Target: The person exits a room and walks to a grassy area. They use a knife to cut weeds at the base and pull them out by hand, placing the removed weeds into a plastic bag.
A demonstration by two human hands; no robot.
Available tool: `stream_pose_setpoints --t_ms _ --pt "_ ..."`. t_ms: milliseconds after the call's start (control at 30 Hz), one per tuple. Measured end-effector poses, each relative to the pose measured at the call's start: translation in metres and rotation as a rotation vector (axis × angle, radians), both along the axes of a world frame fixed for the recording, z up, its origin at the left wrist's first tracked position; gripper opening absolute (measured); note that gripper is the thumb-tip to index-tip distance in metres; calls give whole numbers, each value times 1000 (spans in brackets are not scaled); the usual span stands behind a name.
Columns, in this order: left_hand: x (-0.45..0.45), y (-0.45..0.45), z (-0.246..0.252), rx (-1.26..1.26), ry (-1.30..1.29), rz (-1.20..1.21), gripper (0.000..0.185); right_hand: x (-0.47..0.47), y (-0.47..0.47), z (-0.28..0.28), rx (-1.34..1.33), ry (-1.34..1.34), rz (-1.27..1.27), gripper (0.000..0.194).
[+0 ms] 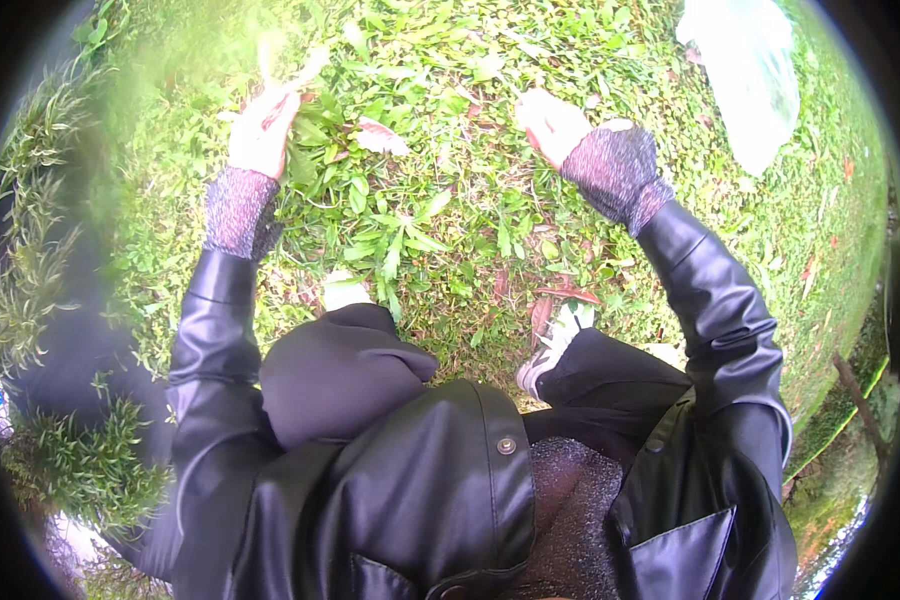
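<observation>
My left hand (265,129) is at the upper left, low over broad-leaved weeds; its fingers are spread and washed out by glare, with nothing visible between them. At the upper centre right, my right hand (551,124) is just over the grass, fingers bent and pointing left; glare hides whether they pinch anything. A pale dry leaf (382,138) lies on the grass between the hands, nearer my left one. Below it grows a leafy weed (401,238). Reddish-brown dry leaves (568,293) lie beside my right shoe (551,352).
A translucent plastic bag (754,90) lies on the grass at the upper right. Narrow-leaved plants (45,172) edge the left side. A brown stick (859,405) is at the lower right. My bent knees and my left shoe (345,290) are close below the hands.
</observation>
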State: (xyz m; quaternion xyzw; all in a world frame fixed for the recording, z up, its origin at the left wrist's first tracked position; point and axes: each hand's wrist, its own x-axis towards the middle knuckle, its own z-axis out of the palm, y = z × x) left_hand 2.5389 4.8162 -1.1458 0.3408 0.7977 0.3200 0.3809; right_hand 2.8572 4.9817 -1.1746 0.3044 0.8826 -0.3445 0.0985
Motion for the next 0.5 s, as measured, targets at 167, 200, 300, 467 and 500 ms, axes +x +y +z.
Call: stream_pose_setpoints --t_ms 167,200,300,467,500 --pt "5 -28 -44 180 -309 360 24 -3 -37 -45 99 -158 33 28" --pt "8 -30 -47 197 -314 332 25 -8 -39 -49 76 -175 14 27" --pt "8 -30 -54 198 -340 326 27 -15 -51 -53 -53 -327 8 27" --pt "-6 -34 -67 217 -237 411 20 7 -78 -40 -100 -293 113 35" --pt "-8 -34 -70 259 -196 344 20 10 -78 -37 -116 -301 97 35"
